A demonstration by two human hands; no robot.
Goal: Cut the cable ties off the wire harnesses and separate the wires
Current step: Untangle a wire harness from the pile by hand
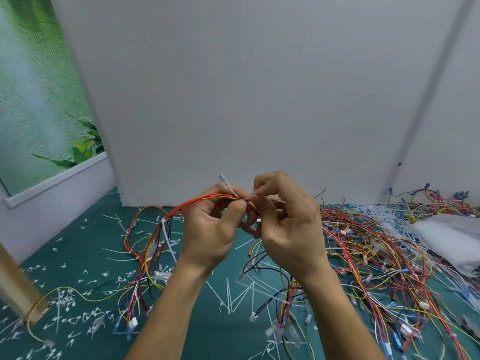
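Above the green table (pixel 78 255), left hand (pixel 210 224) and right hand (pixel 288 222) pinch the red-and-yellow wire harness (pixel 187 206) at its white plastic cable tie (pixel 228 185), apparently mid-removal; next, the tie must slide free.

Single view: the wide-angle camera on your head. It faces forward and tilts down, looking over your forearms onto the green mat (pixel 78 255). Your left hand (pixel 215 229) and right hand (pixel 291 229) sit close to the lens, just below frame centre, with the forearms entering from the bottom edge. The held harness (pixel 181 206), pinched by both hands, lies near the centre line. The white panel (pixel 246 87), upright and near, fills the upper half; its edges lean from lens bend. The left margin catches the leaf-print poster (pixel 31 100), the right margin the harness pile (pixel 376 255).
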